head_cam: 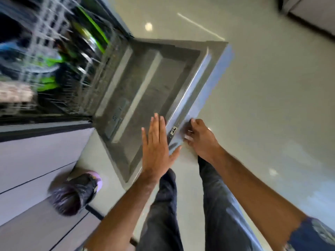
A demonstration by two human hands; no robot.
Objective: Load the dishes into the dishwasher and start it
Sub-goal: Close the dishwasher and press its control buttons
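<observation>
The grey dishwasher door (pixel 148 84) hangs open and flat in the middle of the head view. My left hand (pixel 156 142) is flat with straight fingers over the door's near inner corner. My right hand (pixel 201 136) has its fingers curled round the door's shiny front edge (pixel 192 91). Behind the door, at upper left, the wire rack (pixel 54 57) holds blurred dishes, some green, one blue-rimmed. The view is motion-blurred, so the dishes are hard to tell apart.
Pale cabinet fronts (pixel 36 160) run along the lower left. A bin with a black liner bag (pixel 76 192) stands on the floor beside them. My dark trouser legs (pixel 181 205) are just below the door. Glossy beige floor (pixel 262 105) spreads to the right.
</observation>
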